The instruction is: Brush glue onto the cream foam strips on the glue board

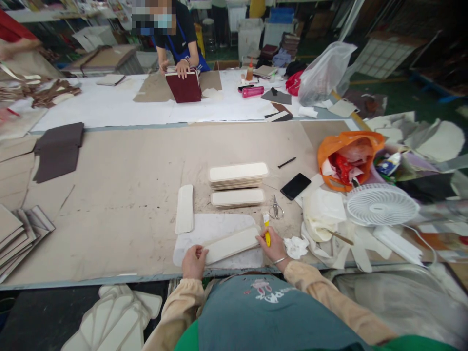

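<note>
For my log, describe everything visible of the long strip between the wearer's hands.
The narrow strip is off-white and flat; its material is unclear. It slants over the white sheet, right end higher in view. The left hand grips its left end; the right hand, holding a yellow-handled brush, touches the other.

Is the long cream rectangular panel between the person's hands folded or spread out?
Spread out: the long cream rectangular panel runs straight from the left hand to the right hand, with no fold visible.
</note>
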`<state>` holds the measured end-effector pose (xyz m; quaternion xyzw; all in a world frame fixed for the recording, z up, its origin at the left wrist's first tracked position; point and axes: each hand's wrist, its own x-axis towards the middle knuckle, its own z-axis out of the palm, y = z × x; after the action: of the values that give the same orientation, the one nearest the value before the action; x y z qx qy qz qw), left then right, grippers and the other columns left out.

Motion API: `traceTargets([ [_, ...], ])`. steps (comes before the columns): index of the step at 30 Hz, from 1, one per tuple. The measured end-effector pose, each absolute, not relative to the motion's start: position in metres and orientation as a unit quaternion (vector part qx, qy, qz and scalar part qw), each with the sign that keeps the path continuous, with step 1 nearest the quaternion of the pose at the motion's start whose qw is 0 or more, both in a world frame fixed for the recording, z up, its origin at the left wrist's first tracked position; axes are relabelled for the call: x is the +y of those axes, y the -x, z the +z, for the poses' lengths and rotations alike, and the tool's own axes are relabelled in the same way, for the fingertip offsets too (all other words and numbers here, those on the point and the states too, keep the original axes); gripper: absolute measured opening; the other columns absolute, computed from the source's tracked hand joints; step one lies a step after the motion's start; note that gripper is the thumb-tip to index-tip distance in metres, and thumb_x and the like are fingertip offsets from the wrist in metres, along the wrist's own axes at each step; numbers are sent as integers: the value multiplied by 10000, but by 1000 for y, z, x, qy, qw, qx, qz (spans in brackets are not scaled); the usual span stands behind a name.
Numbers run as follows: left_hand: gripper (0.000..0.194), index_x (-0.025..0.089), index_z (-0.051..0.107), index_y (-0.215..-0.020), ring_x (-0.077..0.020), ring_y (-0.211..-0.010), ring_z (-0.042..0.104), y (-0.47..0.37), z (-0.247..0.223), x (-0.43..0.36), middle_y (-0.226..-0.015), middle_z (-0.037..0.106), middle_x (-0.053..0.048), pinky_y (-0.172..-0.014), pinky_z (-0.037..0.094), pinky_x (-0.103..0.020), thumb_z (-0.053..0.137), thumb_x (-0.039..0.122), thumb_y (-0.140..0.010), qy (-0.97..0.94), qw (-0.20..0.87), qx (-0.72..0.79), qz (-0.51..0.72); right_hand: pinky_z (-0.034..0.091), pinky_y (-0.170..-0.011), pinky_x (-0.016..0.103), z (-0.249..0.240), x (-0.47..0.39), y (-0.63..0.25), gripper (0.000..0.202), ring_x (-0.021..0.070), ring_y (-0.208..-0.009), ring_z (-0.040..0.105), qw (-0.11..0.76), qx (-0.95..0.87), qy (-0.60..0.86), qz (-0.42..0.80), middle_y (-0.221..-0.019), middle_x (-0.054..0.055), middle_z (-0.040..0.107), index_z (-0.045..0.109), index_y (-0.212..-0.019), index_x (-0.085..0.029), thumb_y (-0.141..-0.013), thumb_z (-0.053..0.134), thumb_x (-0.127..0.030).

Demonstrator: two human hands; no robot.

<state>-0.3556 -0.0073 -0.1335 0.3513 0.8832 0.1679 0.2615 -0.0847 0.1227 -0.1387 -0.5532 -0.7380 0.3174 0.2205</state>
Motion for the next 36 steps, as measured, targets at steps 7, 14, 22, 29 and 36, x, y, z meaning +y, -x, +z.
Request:
traceTargets([
  [7, 428, 146, 572, -1008, -152, -652, 558, 353, -130, -16, -890, 573, -65, -714, 448, -313, 545, 459, -716, -351, 263, 877, 194, 411, -628, 280, -146, 121, 82, 125, 170, -659, 528, 239, -740, 540, 321, -710, -6, 538, 443, -784, -222, -765, 533, -306],
  [14, 384, 158, 565, -1010, -132, -657, 561, 348, -132, -21, -822, 592, -28, -684, 442, -269, 620, 325, -669, -301, 303, 879, 213, 410, -626, 284, -150, 121, 80, 141, 177, -668, 537, 227, -749, 536, 315, -717, -2, 546, 451, -791, -222, -769, 533, -336],
  [22, 262, 175, 567, -876, -144, -633, 558, 346, -128, -21, -665, 573, 10, -639, 417, -268, 599, 335, -671, -282, 303, 879, 237, 409, -619, 282, -153, 120, 80, 150, 176, -663, 541, 227, -752, 537, 309, -717, 1, 552, 457, -795, -218, -772, 536, -344],
  [29, 192, 192, 529, -713, -127, -585, 543, 344, -128, -17, -596, 552, 36, -605, 429, -250, 622, 322, -607, -216, 353, 827, 381, 420, -627, 291, -153, 120, 77, 162, 178, -660, 546, 232, -750, 530, 320, -714, -2, 551, 457, -798, -223, -765, 542, -357],
  [36, 264, 197, 452, -832, -119, -545, 564, 329, -131, -2, -633, 582, 34, -503, 422, -227, 513, 344, -622, -160, 395, 776, 465, 449, -766, 363, -140, 122, 70, 179, 215, -836, 580, 303, -732, 507, 339, -883, 55, 600, 444, -863, -225, -783, 543, -351],
])
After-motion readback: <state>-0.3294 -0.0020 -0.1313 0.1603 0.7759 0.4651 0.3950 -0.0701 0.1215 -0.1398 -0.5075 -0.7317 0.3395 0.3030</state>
